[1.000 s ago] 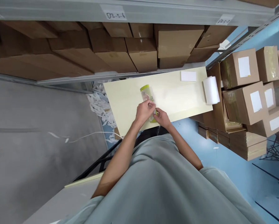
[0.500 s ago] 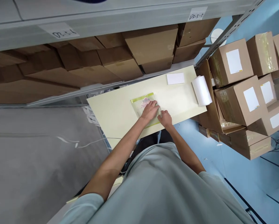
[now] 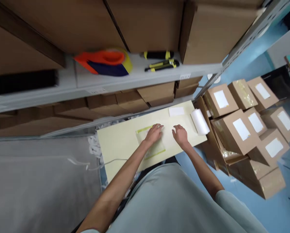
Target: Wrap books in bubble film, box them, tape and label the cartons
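A flat clear plastic bag with yellow-green edges [image 3: 157, 150] lies on the cream board. My left hand [image 3: 152, 135] rests over the bag's upper right part, fingers stretched out, hiding some of its print. To the right of the bag, my right hand [image 3: 180, 135] hovers over or touches the board; I cannot tell which. Its fingers are loosely bent and apart, with nothing in them. Beyond the right hand are a white paper slip [image 3: 176, 111] and a white roll [image 3: 200, 122].
The cream board [image 3: 118, 140] stands against a metal shelf [image 3: 140, 77] stacked with cardboard boxes. On the shelf lie an orange tape dispenser [image 3: 106, 61] and two black-and-yellow cutters [image 3: 163, 64]. Labelled cartons [image 3: 242, 129] are piled at the right. A thin cable [image 3: 106, 163] crosses the board's left end.
My right hand has moved off the bag's edge to the right and its fingers have opened. My left hand stays on the bag. The view has tilted up, bringing the upper shelf into sight.
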